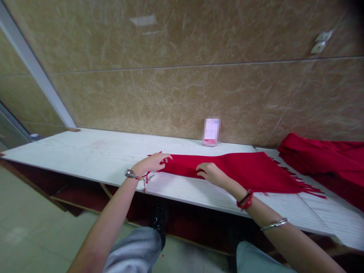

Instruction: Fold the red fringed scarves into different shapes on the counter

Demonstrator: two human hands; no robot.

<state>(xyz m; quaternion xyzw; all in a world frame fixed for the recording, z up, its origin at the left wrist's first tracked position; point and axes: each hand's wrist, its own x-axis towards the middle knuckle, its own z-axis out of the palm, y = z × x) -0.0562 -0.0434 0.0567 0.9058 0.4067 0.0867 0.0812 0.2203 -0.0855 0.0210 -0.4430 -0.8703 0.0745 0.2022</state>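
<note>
Head view is showing a bright red, fringed cloth scarf lying across the centre and right of centre. Its left stretch is lying narrow, seemingly folded over, while its right end is spreading wider, tassels pointing right; judging by this, the narrowing is only partly done and the wide end is remaining. At centre-left, the left hand is curling loosely over the scarf's narrow end; at centre, the right hand is bending its fingers above its lower edge. Whether either is pinching fabric, I cannot tell. Beneath, a white wood-grain tabletop is supporting everything. A pixelated, pale upright rectangle is standing behind, and a bulky red cloth pile is filling the right edge.
</note>
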